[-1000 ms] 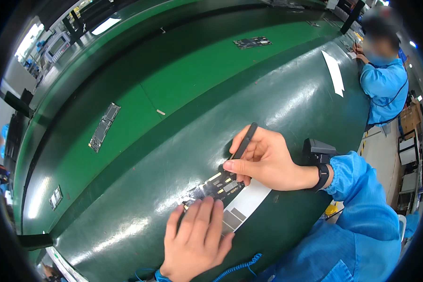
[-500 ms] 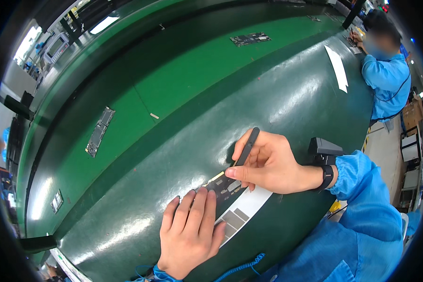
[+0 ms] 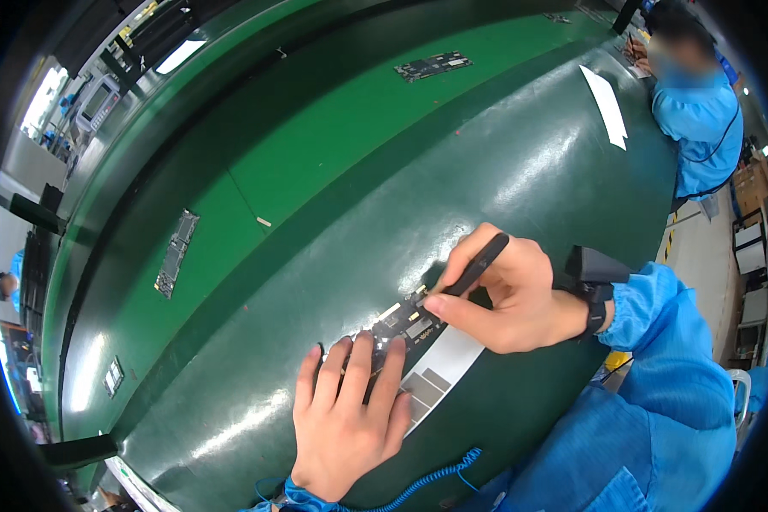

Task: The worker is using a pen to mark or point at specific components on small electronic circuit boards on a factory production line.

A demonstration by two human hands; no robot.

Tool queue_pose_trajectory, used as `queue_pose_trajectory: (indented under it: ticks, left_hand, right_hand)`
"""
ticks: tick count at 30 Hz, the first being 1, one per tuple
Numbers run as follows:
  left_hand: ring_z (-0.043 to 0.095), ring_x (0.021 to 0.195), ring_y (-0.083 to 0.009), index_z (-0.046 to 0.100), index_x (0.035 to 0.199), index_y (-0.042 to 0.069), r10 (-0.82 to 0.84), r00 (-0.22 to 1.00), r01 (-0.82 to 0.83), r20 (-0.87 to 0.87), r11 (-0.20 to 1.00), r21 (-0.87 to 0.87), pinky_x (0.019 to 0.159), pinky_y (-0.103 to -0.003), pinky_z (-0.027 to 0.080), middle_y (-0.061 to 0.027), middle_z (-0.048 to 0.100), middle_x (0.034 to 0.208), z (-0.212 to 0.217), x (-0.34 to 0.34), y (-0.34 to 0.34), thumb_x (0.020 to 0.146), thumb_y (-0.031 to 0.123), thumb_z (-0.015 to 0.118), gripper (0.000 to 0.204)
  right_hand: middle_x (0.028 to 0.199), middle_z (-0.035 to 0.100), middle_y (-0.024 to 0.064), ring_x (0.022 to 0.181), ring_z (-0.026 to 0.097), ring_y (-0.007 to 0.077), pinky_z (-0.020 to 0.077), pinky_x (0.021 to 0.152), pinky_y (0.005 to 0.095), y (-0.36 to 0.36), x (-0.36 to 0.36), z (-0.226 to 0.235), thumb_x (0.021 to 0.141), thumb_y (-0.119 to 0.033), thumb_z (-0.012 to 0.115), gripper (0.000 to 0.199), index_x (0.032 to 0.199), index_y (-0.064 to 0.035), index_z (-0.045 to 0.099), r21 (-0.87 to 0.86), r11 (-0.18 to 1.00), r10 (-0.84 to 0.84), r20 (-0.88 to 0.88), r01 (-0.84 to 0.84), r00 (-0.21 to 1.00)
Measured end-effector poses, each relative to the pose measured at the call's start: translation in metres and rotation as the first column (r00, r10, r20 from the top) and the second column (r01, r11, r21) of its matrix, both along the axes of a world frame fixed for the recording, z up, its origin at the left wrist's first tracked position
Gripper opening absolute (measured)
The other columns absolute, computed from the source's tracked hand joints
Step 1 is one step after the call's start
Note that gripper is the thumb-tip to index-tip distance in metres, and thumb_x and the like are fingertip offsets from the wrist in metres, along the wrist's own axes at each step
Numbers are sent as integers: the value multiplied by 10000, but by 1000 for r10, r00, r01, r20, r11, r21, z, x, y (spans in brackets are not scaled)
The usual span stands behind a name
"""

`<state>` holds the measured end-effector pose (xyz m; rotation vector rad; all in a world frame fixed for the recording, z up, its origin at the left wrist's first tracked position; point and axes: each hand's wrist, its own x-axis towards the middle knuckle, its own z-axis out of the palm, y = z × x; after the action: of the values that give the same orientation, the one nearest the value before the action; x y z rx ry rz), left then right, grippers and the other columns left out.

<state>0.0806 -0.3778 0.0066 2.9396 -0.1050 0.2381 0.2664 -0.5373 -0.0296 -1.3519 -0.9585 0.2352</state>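
Observation:
A long dark circuit board [image 3: 416, 328] lies on the green bench in front of me. My left hand [image 3: 350, 418] rests flat over its left part, fingers apart and pressing down, covering that end. In my right hand [image 3: 508, 299], slim black tweezers [image 3: 483, 263] are pinched like a pen, slanting toward the board's far right end. Their tips are hard to make out behind the fingers. Along the board's near side lies a white sheet [image 3: 456, 357] with grey rectangular pieces on it, partly under my hands.
Farther off lie a circuit board [image 3: 177, 254] at left, another board [image 3: 435, 66] at the back and a small board [image 3: 113, 376] at far left. White paper strips [image 3: 604, 107] lie at right, near a co-worker in blue [image 3: 700, 128]. A coiled blue cord [image 3: 435, 480] runs near me.
My right hand has shifted slightly, and the tweezers now lean lower to the right. More of the board's far right end shows. My left hand stays on the board, and the view has shifted a little.

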Motion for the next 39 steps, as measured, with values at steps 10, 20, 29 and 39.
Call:
queue_pose_trajectory:
  ticks: [10, 20, 29, 39]
  left_hand:
    - [593, 1166, -255, 654, 1351, 47, -86, 996, 85, 2, 993, 79, 1062, -482, 418, -112, 626, 1285, 7, -17, -50, 897, 332, 673, 536]
    - [568, 1187, -252, 640, 1359, 21, -90, 992, 89, -83, 996, -12, 1068, -473, 417, -94, 613, 1288, 10, -3, -46, 899, 337, 668, 559]
    - [653, 1028, -250, 764, 1127, 19, 17, 973, -24, 231, 999, 26, 978, -440, 514, -96, 692, 1119, -5, 0, -18, 849, 290, 686, 396]
    - [659, 1035, -322, 738, 1074, -62, 35, 973, -23, 230, 998, -57, 908, -448, 549, -169, 704, 1155, -16, 21, 14, 754, 146, 721, 382]
  right_hand:
    - [940, 729, 102, 825, 758, 167, 628, 665, 262, -20, 7, 14, 890, 71, 776, 250, 1054, 4, 599, -232, 895, 276, -383, -381, 881]
    - [755, 680, 42, 621, 661, 62, 495, 481, 225, -17, 12, 22, 922, -23, 779, 250, 1047, -40, 564, -191, 903, 202, -604, -386, 771]
    - [782, 709, 76, 622, 681, 64, 522, 476, 207, 47, 8, 14, 919, -20, 791, 276, 1039, -38, 544, -78, 946, 221, -552, -313, 804]
    - [770, 643, 14, 637, 659, 50, 507, 508, 220, 46, 15, 16, 915, 11, 746, 232, 963, -53, 528, -185, 959, 94, -506, -214, 857]
